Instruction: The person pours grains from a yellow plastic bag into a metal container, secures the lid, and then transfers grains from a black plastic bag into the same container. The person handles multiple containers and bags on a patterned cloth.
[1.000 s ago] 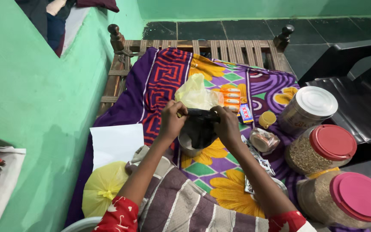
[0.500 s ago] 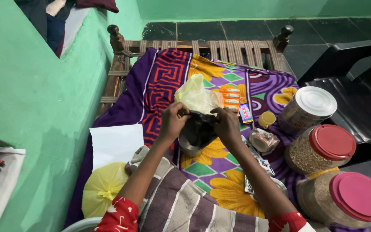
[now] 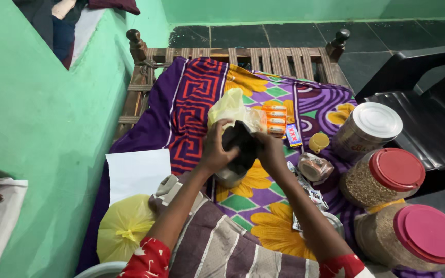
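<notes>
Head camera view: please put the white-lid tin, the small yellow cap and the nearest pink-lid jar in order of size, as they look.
1. Nearest pink-lid jar, though it is closest to the camera, so its lead is unsure.
2. White-lid tin.
3. Small yellow cap, clearly the smallest.

Black pouch (image 3: 239,146); purple floral bedsheet (image 3: 202,92); at 3 o'clock, 2 red-lidded jars (image 3: 384,177); green wall (image 3: 42,113).
</notes>
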